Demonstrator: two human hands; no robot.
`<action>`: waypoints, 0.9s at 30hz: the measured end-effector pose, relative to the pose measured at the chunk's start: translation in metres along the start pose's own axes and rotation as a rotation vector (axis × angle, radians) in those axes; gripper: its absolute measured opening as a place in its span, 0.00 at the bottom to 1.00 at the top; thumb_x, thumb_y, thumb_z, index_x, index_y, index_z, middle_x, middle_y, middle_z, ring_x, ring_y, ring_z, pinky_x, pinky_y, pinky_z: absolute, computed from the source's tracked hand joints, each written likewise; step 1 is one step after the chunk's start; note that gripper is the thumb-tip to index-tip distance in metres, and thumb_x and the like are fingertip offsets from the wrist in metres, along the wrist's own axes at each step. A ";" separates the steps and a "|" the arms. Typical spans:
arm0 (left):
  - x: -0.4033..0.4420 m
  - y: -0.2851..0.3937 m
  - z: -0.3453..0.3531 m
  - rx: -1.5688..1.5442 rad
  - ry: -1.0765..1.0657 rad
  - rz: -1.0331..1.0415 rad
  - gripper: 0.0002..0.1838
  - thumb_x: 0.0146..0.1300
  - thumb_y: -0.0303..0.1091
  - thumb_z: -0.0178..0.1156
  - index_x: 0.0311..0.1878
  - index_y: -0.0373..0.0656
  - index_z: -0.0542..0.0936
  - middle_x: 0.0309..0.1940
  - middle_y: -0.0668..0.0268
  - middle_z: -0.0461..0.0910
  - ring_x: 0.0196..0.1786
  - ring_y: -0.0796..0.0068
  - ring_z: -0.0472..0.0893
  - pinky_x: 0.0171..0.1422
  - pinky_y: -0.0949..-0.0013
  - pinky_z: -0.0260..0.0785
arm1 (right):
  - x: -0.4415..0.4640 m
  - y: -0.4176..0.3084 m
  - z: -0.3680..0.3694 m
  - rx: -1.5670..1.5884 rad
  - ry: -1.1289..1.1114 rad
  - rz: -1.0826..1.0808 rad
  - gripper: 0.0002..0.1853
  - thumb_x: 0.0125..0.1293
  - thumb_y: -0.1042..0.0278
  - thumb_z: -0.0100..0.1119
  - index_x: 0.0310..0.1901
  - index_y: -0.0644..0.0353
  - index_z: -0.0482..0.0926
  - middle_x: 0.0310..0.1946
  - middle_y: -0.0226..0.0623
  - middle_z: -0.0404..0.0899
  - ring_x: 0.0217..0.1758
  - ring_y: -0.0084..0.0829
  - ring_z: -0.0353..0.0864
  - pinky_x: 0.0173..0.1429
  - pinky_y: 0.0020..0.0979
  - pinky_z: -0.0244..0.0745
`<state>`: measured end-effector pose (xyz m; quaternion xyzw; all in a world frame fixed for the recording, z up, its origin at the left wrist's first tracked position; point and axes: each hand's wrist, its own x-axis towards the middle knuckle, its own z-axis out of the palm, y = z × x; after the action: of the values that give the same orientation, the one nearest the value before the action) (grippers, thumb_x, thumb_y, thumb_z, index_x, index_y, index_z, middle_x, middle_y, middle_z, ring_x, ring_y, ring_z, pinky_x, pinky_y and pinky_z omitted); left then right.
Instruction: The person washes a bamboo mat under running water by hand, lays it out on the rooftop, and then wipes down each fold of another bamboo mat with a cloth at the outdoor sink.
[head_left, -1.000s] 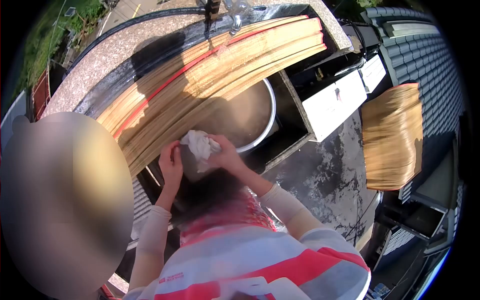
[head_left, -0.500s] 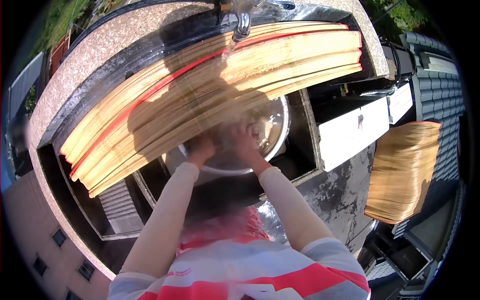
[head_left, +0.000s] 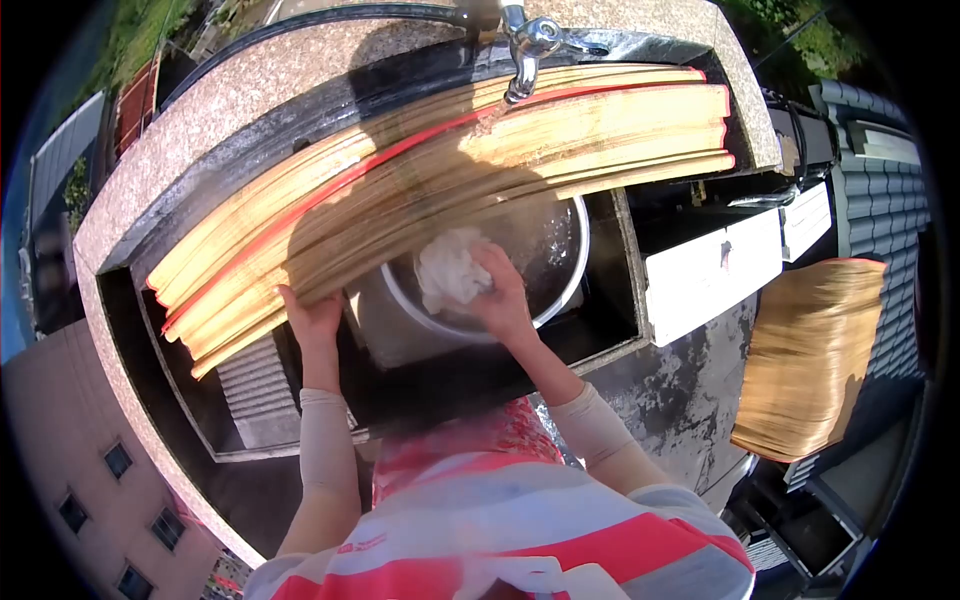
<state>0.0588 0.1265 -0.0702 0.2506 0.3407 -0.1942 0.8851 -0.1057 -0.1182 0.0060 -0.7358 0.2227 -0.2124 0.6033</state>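
A long layered stack of straw-coloured sheets with red edging (head_left: 400, 190) lies across the sink. My left hand (head_left: 315, 318) is at the near edge of the stack, thumb and fingers apart, with the fingertips partly hidden against it. My right hand (head_left: 503, 298) holds a crumpled white cloth (head_left: 452, 270) over a round basin with a white rim (head_left: 583, 240). Water shows in the basin, whose far part is covered by the stack.
A metal tap (head_left: 530, 45) stands over the stack's far edge. The stone sink rim (head_left: 110, 230) curves around the left. White boxes (head_left: 715, 275) are right of the sink, with another straw-coloured sheet (head_left: 812, 355) beyond. A ridged washboard (head_left: 258, 388) lies at lower left.
Both hands were down in the basin half a second ago. My right hand has come up with the white cloth, and my left hand has moved left to the stack's edge.
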 end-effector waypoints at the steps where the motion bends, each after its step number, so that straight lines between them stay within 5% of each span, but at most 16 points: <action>1: 0.007 0.005 -0.004 -0.045 -0.055 0.023 0.36 0.57 0.55 0.63 0.63 0.44 0.67 0.63 0.62 0.69 0.66 0.57 0.67 0.70 0.49 0.60 | 0.008 -0.026 0.018 -0.003 0.019 -0.125 0.30 0.40 0.72 0.75 0.50 0.59 0.77 0.52 0.42 0.72 0.54 0.44 0.72 0.55 0.37 0.72; 2: 0.011 0.001 0.007 0.048 0.078 0.085 0.28 0.66 0.52 0.54 0.61 0.42 0.70 0.58 0.58 0.74 0.60 0.56 0.73 0.66 0.51 0.65 | 0.017 -0.049 0.039 -0.126 -0.007 -0.215 0.30 0.40 0.74 0.72 0.51 0.57 0.77 0.53 0.40 0.71 0.55 0.44 0.70 0.53 0.37 0.72; 5: 0.016 0.029 -0.001 0.300 -0.405 -0.118 0.25 0.70 0.44 0.51 0.63 0.38 0.68 0.59 0.55 0.73 0.60 0.59 0.74 0.64 0.55 0.68 | 0.035 -0.068 0.111 -0.349 -0.248 -0.395 0.27 0.50 0.73 0.62 0.55 0.45 0.76 0.55 0.35 0.70 0.53 0.44 0.68 0.55 0.40 0.70; 7: 0.026 0.044 -0.012 0.339 -0.086 -0.044 0.20 0.71 0.38 0.50 0.60 0.36 0.71 0.54 0.55 0.76 0.56 0.61 0.77 0.61 0.58 0.71 | 0.034 -0.015 0.172 -0.575 -0.325 -0.500 0.24 0.55 0.66 0.59 0.56 0.36 0.75 0.55 0.33 0.69 0.52 0.45 0.67 0.55 0.46 0.68; 9: 0.010 0.055 -0.015 0.458 -0.081 0.064 0.18 0.67 0.35 0.56 0.56 0.36 0.74 0.51 0.58 0.78 0.55 0.64 0.77 0.62 0.60 0.70 | 0.053 -0.015 0.173 -0.759 -0.408 -0.433 0.25 0.56 0.60 0.59 0.57 0.32 0.74 0.54 0.30 0.69 0.53 0.43 0.66 0.50 0.45 0.68; 11: -0.007 0.072 -0.015 0.578 -0.015 0.194 0.15 0.61 0.31 0.63 0.50 0.35 0.77 0.47 0.60 0.79 0.53 0.67 0.77 0.63 0.63 0.69 | 0.066 -0.015 0.151 -0.946 -0.482 -0.364 0.25 0.57 0.56 0.59 0.59 0.30 0.73 0.51 0.27 0.69 0.52 0.42 0.65 0.46 0.46 0.68; 14: 0.003 0.103 -0.038 0.494 -0.071 0.201 0.13 0.58 0.29 0.66 0.45 0.35 0.78 0.43 0.63 0.80 0.51 0.68 0.77 0.63 0.63 0.68 | 0.095 0.014 0.081 -1.137 -0.271 -0.335 0.23 0.62 0.62 0.54 0.59 0.31 0.73 0.47 0.28 0.69 0.51 0.43 0.66 0.47 0.47 0.68; 15: 0.000 0.110 -0.040 0.469 -0.058 0.206 0.13 0.58 0.29 0.65 0.45 0.35 0.78 0.43 0.63 0.80 0.51 0.68 0.77 0.63 0.62 0.68 | 0.105 0.031 0.048 -1.169 -0.217 -0.342 0.22 0.62 0.63 0.52 0.58 0.31 0.74 0.50 0.27 0.70 0.52 0.42 0.67 0.49 0.48 0.68; 17: 0.002 0.113 -0.058 0.426 0.011 0.149 0.13 0.59 0.26 0.64 0.47 0.36 0.77 0.42 0.64 0.80 0.50 0.70 0.77 0.63 0.62 0.67 | 0.119 0.042 -0.019 -1.351 -0.217 0.019 0.24 0.61 0.63 0.54 0.60 0.29 0.72 0.60 0.26 0.65 0.58 0.44 0.66 0.54 0.49 0.67; 20: 0.010 0.093 -0.081 0.339 0.224 0.162 0.12 0.60 0.24 0.62 0.47 0.40 0.77 0.42 0.66 0.80 0.49 0.72 0.77 0.63 0.59 0.67 | 0.123 0.067 -0.119 -1.399 -0.066 0.125 0.30 0.59 0.68 0.55 0.61 0.21 0.68 0.61 0.30 0.65 0.57 0.44 0.68 0.55 0.50 0.70; 23: -0.014 0.082 -0.070 0.347 0.191 0.115 0.19 0.62 0.37 0.64 0.53 0.40 0.74 0.46 0.64 0.80 0.56 0.68 0.75 0.66 0.52 0.65 | 0.121 0.074 -0.140 -1.464 -0.033 0.101 0.33 0.57 0.71 0.56 0.62 0.20 0.67 0.60 0.30 0.65 0.56 0.44 0.68 0.54 0.49 0.71; 27: -0.075 0.099 -0.036 0.640 0.159 -0.242 0.27 0.62 0.48 0.63 0.55 0.38 0.73 0.44 0.59 0.81 0.48 0.65 0.81 0.55 0.57 0.74 | 0.119 0.088 -0.116 -1.320 0.047 0.214 0.35 0.55 0.73 0.55 0.62 0.20 0.68 0.59 0.31 0.66 0.55 0.46 0.68 0.52 0.46 0.74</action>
<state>0.0396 0.2398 -0.0099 0.4876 0.3578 -0.3745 0.7029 -0.0832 -0.2947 -0.0537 -0.9196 0.3905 0.0136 0.0392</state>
